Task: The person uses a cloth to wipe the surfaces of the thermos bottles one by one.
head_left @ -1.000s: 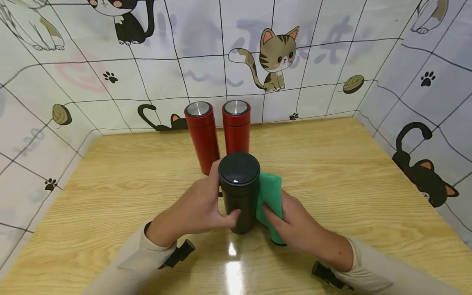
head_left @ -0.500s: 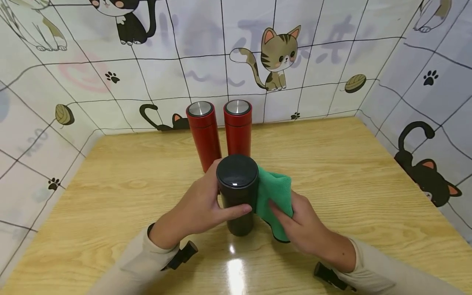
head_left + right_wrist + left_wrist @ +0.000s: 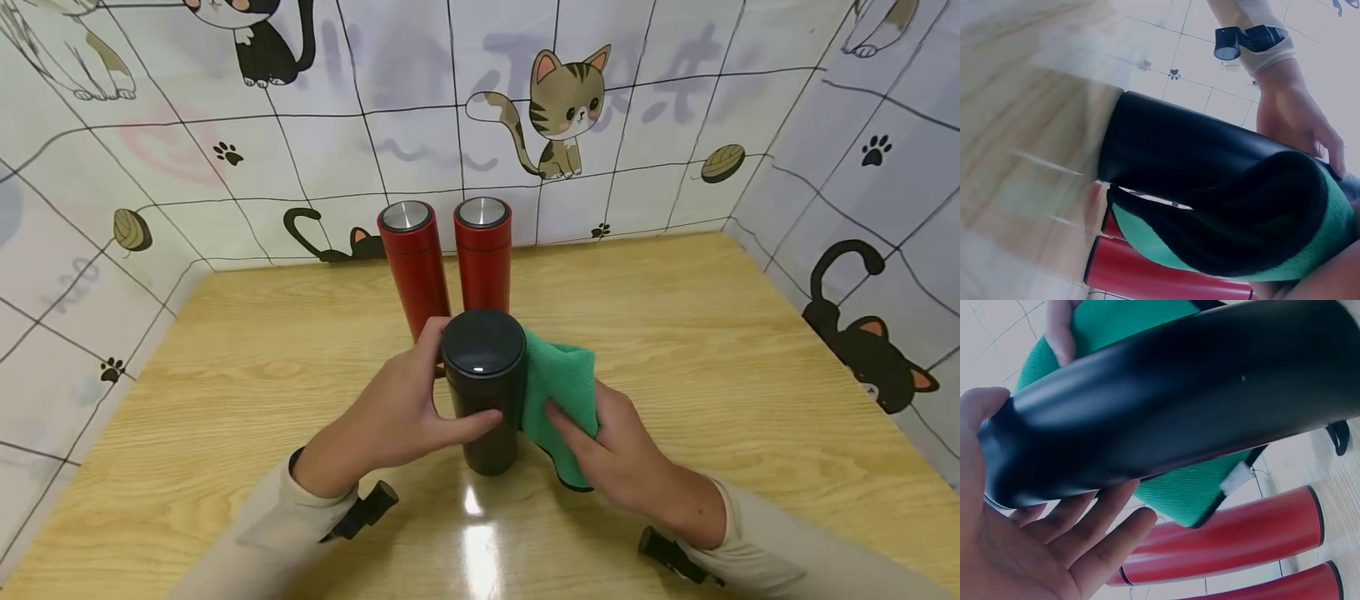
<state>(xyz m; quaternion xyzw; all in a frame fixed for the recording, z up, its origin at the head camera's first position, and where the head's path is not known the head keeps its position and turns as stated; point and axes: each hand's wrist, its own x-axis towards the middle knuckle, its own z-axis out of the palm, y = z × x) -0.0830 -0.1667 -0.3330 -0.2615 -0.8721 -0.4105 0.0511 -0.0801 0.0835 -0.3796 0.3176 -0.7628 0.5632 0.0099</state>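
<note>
A black thermos (image 3: 489, 442) stands upright in the middle of the wooden table. My left hand (image 3: 386, 412) grips its upper part, thumb across the front and fingers round the far side; the left wrist view shows those fingers (image 3: 1097, 528) under the smooth black body. In my right hand (image 3: 633, 454), a folded green cloth (image 3: 562, 392) with a black edge is pinched, thumb on top. The cloth lies against the thermos's right side, and in the right wrist view it curls open beside the black wall (image 3: 1172, 140), showing its dark inner face (image 3: 1235, 240).
Two red thermoses with steel-topped lids, the left one (image 3: 415, 271) and the right one (image 3: 483, 262), stand close behind the black one. White cat-printed sheeting (image 3: 420, 142) walls the table (image 3: 247, 392) at the back and both sides.
The right hand and cloth have shifted slightly right and the cloth's top now reaches farther back. The left thumb has slid a little up and across the thermos's front, the hand keeping its grip.
</note>
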